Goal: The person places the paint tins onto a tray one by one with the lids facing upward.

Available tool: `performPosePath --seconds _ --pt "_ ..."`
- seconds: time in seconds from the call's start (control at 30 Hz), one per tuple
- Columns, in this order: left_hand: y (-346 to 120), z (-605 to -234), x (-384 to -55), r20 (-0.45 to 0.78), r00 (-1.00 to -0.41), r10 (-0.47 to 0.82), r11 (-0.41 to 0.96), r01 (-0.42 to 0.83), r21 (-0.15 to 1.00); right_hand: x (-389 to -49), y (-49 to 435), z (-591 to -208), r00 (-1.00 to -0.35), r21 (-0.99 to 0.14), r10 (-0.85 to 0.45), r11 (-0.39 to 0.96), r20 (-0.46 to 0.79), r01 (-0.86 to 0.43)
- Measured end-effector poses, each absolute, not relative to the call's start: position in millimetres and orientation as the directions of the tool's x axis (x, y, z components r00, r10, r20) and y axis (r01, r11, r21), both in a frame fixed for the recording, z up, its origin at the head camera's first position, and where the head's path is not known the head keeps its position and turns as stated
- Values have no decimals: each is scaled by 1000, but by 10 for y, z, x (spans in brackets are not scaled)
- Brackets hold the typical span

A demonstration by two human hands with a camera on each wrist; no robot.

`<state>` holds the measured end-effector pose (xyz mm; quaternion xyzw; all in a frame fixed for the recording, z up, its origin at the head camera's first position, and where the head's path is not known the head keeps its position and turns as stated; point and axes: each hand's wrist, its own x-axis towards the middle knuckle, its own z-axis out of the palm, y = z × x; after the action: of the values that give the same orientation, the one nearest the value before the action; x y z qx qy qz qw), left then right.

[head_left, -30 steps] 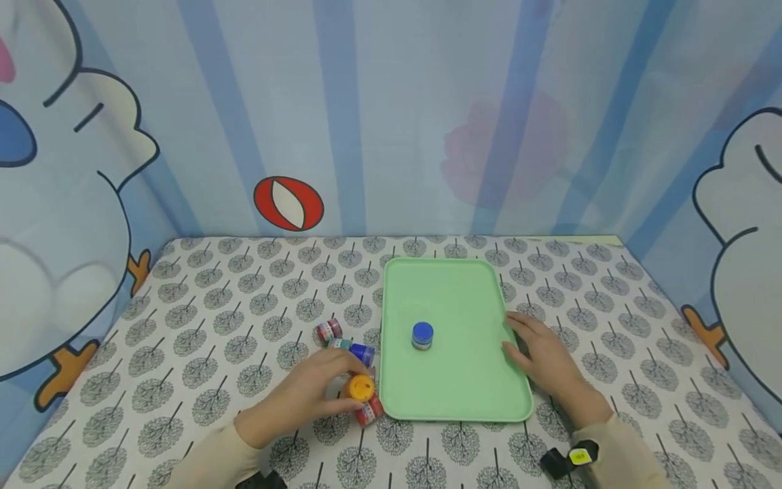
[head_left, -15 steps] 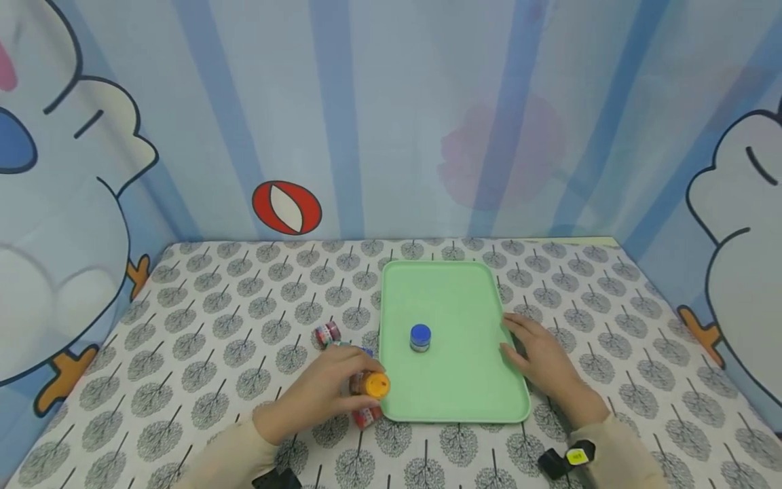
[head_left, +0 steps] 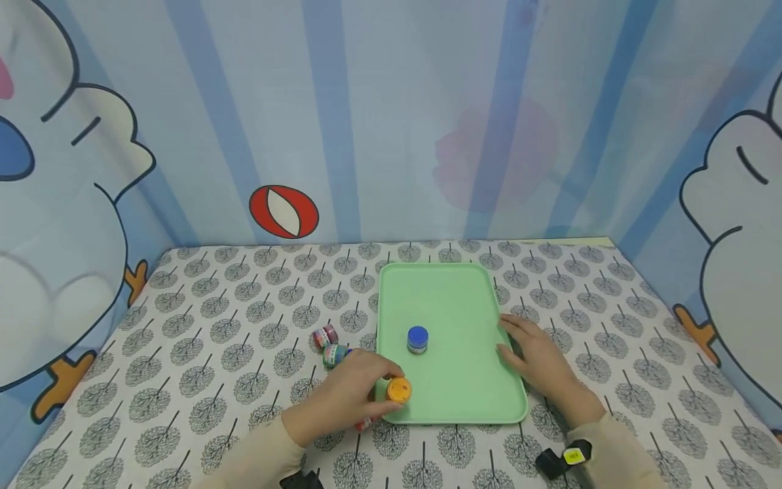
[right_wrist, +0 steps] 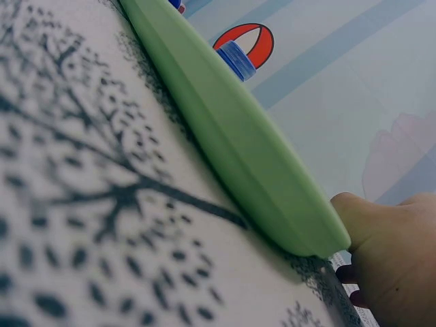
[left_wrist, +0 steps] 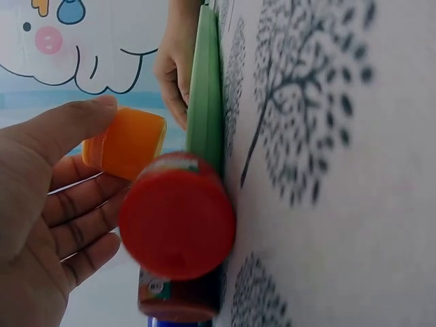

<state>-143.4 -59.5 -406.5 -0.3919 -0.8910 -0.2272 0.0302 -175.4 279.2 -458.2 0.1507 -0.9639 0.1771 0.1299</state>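
Orange-capped jar (head_left: pixel 399 390) is pinched by left hand (head_left: pixel 345 395), blue-capped jar (head_left: pixel 418 339) standing on tray (head_left: pixel 467 373).

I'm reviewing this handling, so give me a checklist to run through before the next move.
1. Orange-capped jar pinched by the left hand: ok.
2. Right hand at the right edge of the green tray: ok.
3. Blue-capped jar upright on the tray: ok.
4. Bare tray space beside it: ok.
5. Red jar on the tray: not ok, it lies outside.
6. Orange-capped jar sealed: cannot tell.
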Motion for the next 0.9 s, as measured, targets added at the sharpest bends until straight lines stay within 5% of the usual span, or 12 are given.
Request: performPosePath --seconds 0.33,0.9 --pt "-379 -4113 -1430 226 -667 710 582 737 345 -1752 2796 -4587 -919 -297 -236 895 316 -332" --pt "-228 -4254 -1449 184 -733 655 637 666 388 -1732 2778 -4570 -928 -296 -228 901 295 -316"
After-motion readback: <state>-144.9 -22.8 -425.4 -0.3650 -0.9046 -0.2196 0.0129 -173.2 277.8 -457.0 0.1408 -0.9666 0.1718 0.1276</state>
